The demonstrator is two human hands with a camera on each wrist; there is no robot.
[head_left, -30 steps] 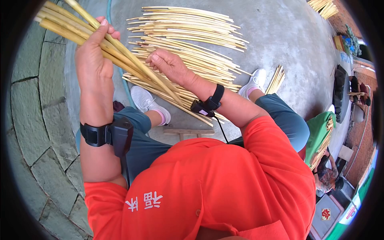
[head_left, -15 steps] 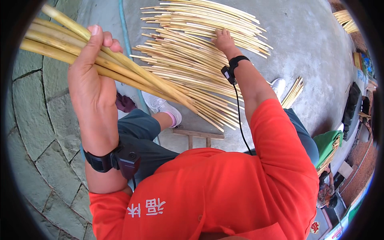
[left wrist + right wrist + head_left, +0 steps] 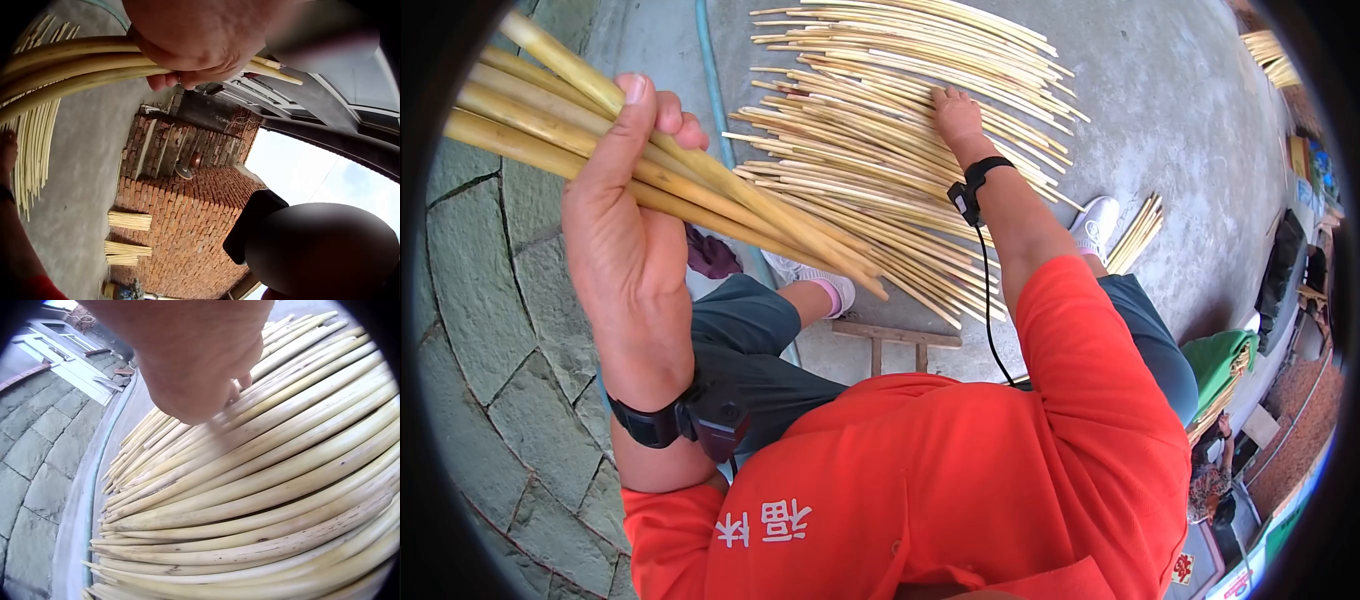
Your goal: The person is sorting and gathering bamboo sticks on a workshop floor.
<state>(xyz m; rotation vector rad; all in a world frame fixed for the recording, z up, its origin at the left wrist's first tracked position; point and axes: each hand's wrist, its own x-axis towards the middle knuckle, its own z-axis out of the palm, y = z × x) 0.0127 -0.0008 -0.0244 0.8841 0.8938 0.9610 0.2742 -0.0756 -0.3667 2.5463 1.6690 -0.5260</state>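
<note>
Several long pale-yellow sticks (image 3: 730, 185) are gripped in my left hand (image 3: 628, 220), thumb over them, and slant down to the right in the head view. The left wrist view shows the same hand (image 3: 194, 37) around the thick sticks (image 3: 81, 65). Many thinner-looking sticks (image 3: 840, 150) lie side by side on the ground. My right hand (image 3: 960, 120) touches this layer near its right part. Close up, the right hand (image 3: 194, 356) is low over the sticks (image 3: 250, 487), fingers pointing down; its palm hides whether they pinch one.
A small wooden stool (image 3: 897, 335) stands between the legs. A teal hose (image 3: 712, 80) runs along the ground. A short bundle (image 3: 1136, 232) lies beside the right shoe (image 3: 1095, 222), with a green cloth (image 3: 1215, 360) over more sticks farther right. Stone paving (image 3: 475, 270) borders the left.
From over the held bundle, my right hand has gone out to the laid sticks, then shifted slightly back toward the body. My left hand keeps its grip, a little lower and farther left.
</note>
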